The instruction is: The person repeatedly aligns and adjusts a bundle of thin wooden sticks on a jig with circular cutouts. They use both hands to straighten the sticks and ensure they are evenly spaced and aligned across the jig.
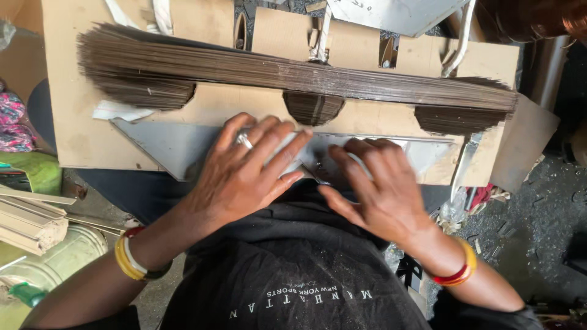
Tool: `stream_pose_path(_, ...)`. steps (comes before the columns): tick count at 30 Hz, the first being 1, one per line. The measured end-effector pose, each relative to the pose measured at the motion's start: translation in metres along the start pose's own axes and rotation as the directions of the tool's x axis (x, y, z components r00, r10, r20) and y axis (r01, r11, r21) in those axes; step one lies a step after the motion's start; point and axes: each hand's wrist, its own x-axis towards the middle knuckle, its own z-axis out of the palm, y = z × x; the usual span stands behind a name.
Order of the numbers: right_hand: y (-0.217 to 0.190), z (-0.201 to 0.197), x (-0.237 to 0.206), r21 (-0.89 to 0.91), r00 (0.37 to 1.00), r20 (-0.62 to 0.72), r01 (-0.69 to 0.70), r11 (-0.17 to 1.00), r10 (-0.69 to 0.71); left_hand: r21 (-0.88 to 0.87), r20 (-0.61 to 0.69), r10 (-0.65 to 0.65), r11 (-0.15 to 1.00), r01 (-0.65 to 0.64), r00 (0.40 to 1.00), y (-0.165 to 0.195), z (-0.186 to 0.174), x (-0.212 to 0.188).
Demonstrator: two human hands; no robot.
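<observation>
While both hands, left hand (241,174) and right hand (376,192), press flat and open, the grey sheet (165,143) looks thin, stiff, best held by its edges.

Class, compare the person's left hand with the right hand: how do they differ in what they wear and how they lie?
The left hand wears a ring; the right hand shows none. The left wrist carries yellow, white and red bangles, the right red and orange. Both lie palm-down, fingers spread, on the grey sheet.

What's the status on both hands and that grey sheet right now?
Left hand flat, pressing the grey sheet. Right hand flat on it alongside. Sheet lies on cardboard board; stack of thin brown sheets just beyond the fingers.
</observation>
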Motion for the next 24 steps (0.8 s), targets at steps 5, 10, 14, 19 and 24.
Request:
stream_pose_path(5,-0.022,0.022,0.008,0.151,0.978,-0.044,-0.197,0.969,0.206,-0.073,0.121,-0.269,0.957,0.279,0.955,0.003,0.01,-0.014)
stream_pose_path(10,-0.021,0.014,0.025,0.211,0.966,0.007,-0.254,0.944,0.258,-0.169,0.114,-0.292,0.936,0.308,0.95,-0.002,0.01,-0.012)
stream_pose_path(14,-0.021,0.012,0.028,0.254,0.956,0.016,-0.287,0.924,0.292,-0.205,0.092,-0.293,0.93,0.306,0.952,-0.004,0.012,-0.015)
stream_pose_path(19,-0.029,0.021,0.024,0.237,0.941,-0.054,-0.312,0.92,0.333,-0.219,0.077,-0.309,0.922,0.318,0.948,-0.004,0.016,-0.018)
stream_pose_path(24,-0.027,0.021,0.024,0.28,0.927,-0.043,-0.347,0.895,0.373,-0.232,0.05,-0.305,0.923,0.308,0.951,-0.005,0.016,-0.016)
